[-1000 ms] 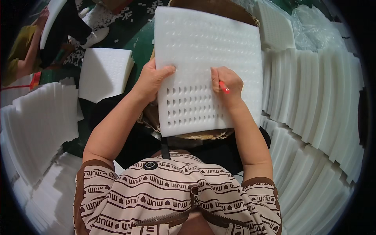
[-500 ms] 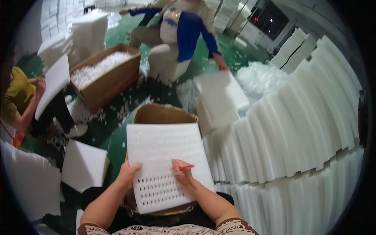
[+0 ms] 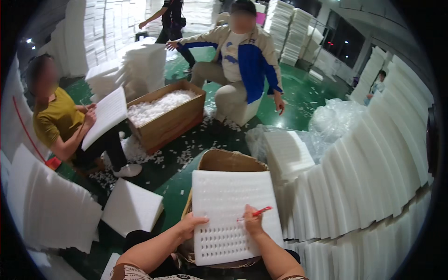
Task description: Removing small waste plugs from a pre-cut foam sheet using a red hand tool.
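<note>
Fingers of the right hand (image 3: 254,221) pinched a red tool (image 3: 263,210) over the white foam sheet (image 3: 233,198); from afar I saw the left hand (image 3: 189,225) grip the sheet's left edge, thumb on top. That sheet lay across an open cardboard box (image 3: 231,159); rows of holes (image 3: 219,240) marked its nearer part.

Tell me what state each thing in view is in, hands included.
Left hand: gripping the foam sheet's left edge
Right hand: closed around the red tool
Red tool: held at a slant
Foam sheet: lower rows show dark cutouts
Near box: open-topped, partly covered by the sheet
Far box: open, full of white bits
Clear plastic: crumpled in a heap
</note>
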A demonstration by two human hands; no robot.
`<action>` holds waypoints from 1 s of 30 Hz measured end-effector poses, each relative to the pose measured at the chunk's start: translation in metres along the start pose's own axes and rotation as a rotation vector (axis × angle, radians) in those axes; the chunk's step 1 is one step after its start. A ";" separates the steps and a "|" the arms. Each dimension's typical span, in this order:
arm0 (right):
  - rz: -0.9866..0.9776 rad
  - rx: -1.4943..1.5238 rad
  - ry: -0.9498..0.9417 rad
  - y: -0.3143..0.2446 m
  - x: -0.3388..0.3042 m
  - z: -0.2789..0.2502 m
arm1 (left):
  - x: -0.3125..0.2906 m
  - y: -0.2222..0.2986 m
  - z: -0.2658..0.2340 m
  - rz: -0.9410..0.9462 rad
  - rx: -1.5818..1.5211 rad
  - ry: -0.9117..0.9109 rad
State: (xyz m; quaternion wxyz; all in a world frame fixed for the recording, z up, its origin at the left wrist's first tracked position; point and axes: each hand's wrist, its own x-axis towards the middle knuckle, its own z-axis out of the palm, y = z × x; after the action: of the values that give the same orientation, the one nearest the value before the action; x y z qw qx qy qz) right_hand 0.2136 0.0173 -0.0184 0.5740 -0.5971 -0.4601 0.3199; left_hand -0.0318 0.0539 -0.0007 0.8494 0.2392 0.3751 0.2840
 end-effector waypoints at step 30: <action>-0.004 -0.005 -0.021 0.002 -0.011 -0.005 | 0.013 -0.004 0.001 0.047 0.106 0.047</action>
State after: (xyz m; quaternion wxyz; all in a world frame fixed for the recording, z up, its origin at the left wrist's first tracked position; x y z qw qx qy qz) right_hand 0.2142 0.0061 -0.0215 0.5682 -0.5943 -0.4681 0.3238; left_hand -0.0222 0.0596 -0.0094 0.8196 0.2861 0.4035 0.2892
